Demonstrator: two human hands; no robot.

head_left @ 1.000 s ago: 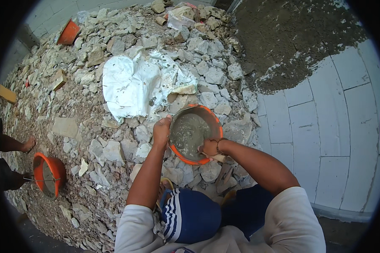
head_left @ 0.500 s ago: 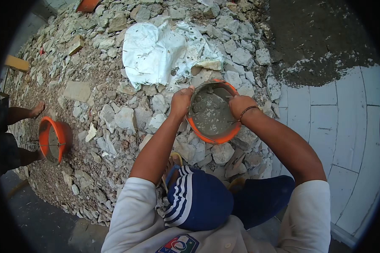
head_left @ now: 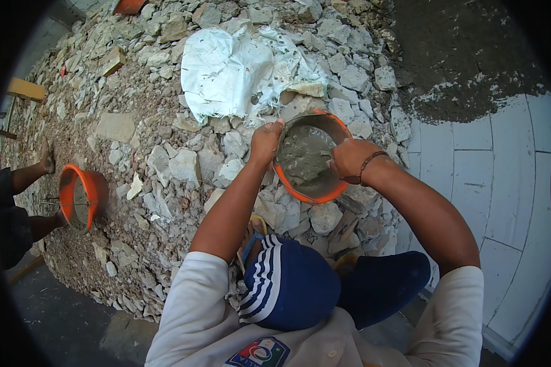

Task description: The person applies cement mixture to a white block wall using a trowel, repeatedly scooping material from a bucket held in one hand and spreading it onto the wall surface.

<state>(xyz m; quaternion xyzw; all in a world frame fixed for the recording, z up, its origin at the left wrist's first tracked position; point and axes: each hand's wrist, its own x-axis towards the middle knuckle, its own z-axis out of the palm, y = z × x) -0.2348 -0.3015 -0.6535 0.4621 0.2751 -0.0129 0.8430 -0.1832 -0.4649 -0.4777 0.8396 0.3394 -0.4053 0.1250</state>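
An orange bucket [head_left: 319,199] holding wet grey mortar [head_left: 306,156] stands tilted in front of me on the rubble. My left hand [head_left: 266,144] grips its left rim, fingers closed with the thumb up at the edge. Over the right side of the bucket, my right hand [head_left: 352,160] is closed in a fist, its knuckles above the mortar. What that fist holds is hidden beneath it. The mortar's surface looks churned and lumpy.
Broken stone rubble [head_left: 183,165] surrounds the bucket. A torn white sack [head_left: 220,70] lies beyond it. At left, a second orange bucket [head_left: 98,196] stands near another person's legs [head_left: 27,177]. A pale block wall [head_left: 471,177] and dark wet mortar [head_left: 459,55] are at right.
My right hand has moved from the bucket's right rim inward over the mortar. The mortar, smoother before, is now stirred up. My left hand keeps its grip on the rim.
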